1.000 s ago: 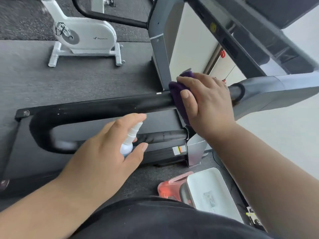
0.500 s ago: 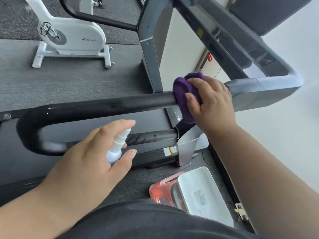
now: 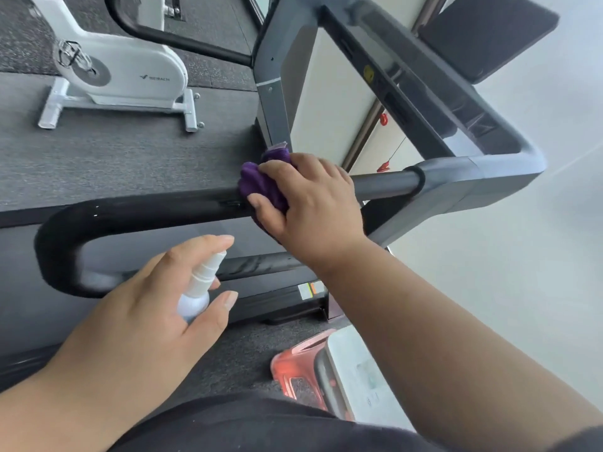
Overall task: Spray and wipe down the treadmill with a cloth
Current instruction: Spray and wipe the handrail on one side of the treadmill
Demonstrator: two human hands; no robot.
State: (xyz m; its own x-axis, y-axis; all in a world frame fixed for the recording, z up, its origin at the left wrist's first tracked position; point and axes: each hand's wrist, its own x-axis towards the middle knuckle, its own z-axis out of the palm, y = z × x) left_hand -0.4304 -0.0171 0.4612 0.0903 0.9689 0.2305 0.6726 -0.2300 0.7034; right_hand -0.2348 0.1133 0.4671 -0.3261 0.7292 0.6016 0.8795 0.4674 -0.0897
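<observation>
The grey-framed treadmill (image 3: 456, 187) fills the far and right of the scene, and its long black padded handrail (image 3: 146, 212) runs left to right across the middle before curving back near at its left end. A white exercise bike (image 3: 124, 73) stands far left on the dark floor mat. Near the person, low on the right, a white lidded container (image 3: 355, 370) sits beside something red.

The right hand (image 3: 313, 207) grips a bunched purple cloth (image 3: 261, 187) round the handrail, fingers curled over the top and thumb pressed on the near face. The left hand (image 3: 146, 308) holds a small white spray bottle (image 3: 199, 288) just near of the rail, forefinger stretched over its nozzle, the other fingers wrapped round the body.

The rail's long axis leads left from the cloth, so the unwiped black length, judging by position, lies that way; the right hand would slide leftward along it, and the bottle already points at that stretch.
</observation>
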